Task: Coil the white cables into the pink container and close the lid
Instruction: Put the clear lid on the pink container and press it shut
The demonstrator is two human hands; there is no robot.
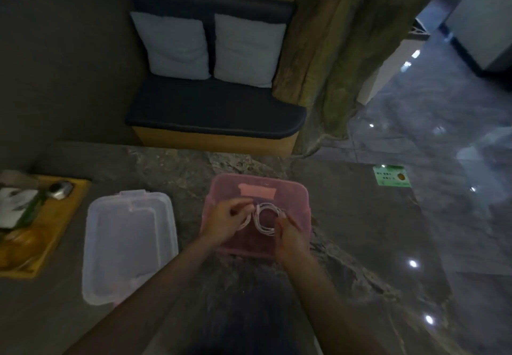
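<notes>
A pink translucent container (296,196) stands open on the stone table, just in front of me. Over its middle, a white cable (265,217) is wound into a loose coil. My left hand (224,223) pinches the coil's left side. My right hand (288,237) grips the coil's right side with its fingers closed on the strands. Both hands hover over the container's opening. The clear lid (127,246) lies flat on the table to the container's left, apart from it.
A yellow tray (59,217) with a metal cup and other items sits at the table's left edge. A green card (390,176) lies at the back right of the table. Beyond the table is a dark bench with two pillows (210,47).
</notes>
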